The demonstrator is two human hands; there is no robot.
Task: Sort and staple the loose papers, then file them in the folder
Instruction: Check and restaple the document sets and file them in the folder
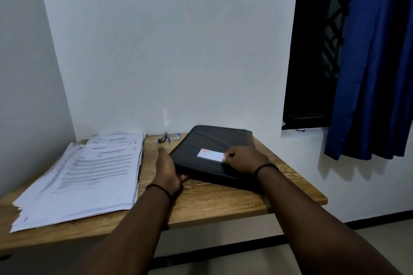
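Print on the papers is too blurred to read; the folder hides the left hand's fingertips.

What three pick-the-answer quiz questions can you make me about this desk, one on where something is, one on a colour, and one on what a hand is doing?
1. Where is the stack of papers?
A. On the left part of the table
B. On top of the folder
C. On the floor

2. What colour is the curtain?
A. Red
B. Blue
C. Yellow

3. What is the left hand doing?
A. Lifting the stapler
B. Hanging off the table
C. Holding the left edge of the black folder

Answers:
1 A, the papers lie spread on the wood to the left of the folder.
2 B, the cloth by the dark window is deep blue.
3 C, its thumb sits under the folder's near left edge while the right hand rests on top by the white label; the stapler lies untouched near the wall.
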